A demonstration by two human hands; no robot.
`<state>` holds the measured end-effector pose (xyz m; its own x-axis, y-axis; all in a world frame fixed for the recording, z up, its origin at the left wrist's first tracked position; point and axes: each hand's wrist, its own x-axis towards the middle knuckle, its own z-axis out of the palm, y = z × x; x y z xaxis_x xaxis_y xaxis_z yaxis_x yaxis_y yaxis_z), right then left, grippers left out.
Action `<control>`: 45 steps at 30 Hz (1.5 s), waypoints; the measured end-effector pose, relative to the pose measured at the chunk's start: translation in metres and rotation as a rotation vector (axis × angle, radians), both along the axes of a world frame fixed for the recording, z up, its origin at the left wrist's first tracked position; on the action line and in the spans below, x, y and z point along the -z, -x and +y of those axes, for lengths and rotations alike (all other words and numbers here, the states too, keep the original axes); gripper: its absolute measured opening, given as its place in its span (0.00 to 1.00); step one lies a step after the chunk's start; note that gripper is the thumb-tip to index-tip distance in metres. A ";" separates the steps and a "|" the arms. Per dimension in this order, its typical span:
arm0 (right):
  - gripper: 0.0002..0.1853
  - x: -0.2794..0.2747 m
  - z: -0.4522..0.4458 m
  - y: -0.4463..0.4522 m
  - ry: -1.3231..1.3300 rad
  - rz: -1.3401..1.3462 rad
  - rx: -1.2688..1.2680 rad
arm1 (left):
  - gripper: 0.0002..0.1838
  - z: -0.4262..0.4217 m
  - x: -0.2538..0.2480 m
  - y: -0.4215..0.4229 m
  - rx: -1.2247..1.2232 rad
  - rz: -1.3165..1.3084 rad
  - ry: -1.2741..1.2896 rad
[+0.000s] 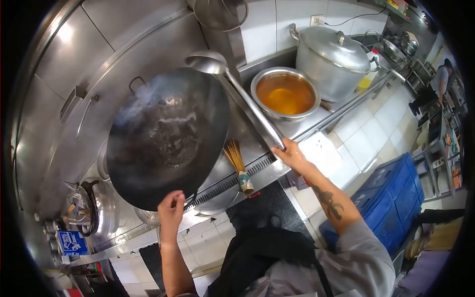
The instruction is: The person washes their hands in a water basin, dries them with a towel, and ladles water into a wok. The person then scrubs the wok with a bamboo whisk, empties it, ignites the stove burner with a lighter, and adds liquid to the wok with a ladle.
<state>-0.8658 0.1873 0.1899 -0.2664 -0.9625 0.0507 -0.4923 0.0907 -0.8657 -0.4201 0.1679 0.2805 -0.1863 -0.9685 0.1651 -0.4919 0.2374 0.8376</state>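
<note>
A large black wok (170, 138) is on the stove at the left, with smoke or steam rising at its upper left and a wet sheen on its bottom. My left hand (171, 205) is at the wok's near rim beside its handle, fingers curled; what they hold is hidden. My right hand (289, 154) grips the end of a long metal ladle (252, 104), whose bowl hangs over the wok's upper right edge. Right of the ladle stands a steel bowl (285, 94) of amber liquid. A bamboo brush (238, 166) lies between the wok and my right hand.
A lidded aluminium pot (334, 62) stands behind the steel bowl. Blue bins (383, 203) are on the floor at the right. A person (438, 86) stands far right. A round strainer (221, 12) hangs at the top. Metal containers (104, 205) sit at the lower left.
</note>
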 end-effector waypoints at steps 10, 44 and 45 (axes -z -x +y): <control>0.13 0.049 0.056 -0.017 -0.097 -0.366 0.036 | 0.10 0.042 -0.015 0.039 0.002 -0.388 0.267; 0.22 0.077 -0.031 -0.134 -0.458 0.505 -0.123 | 0.07 0.036 -0.001 0.035 0.022 -0.389 0.459; 0.23 0.084 -0.036 -0.136 -0.483 0.467 -0.180 | 0.07 0.036 0.000 0.035 0.031 -0.385 0.460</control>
<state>-0.7300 0.1513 0.1055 -0.1553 -0.9334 -0.3236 -0.8469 0.2944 -0.4429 -0.4548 0.2034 0.2810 -0.3428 -0.8068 0.4812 -0.7265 0.5524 0.4087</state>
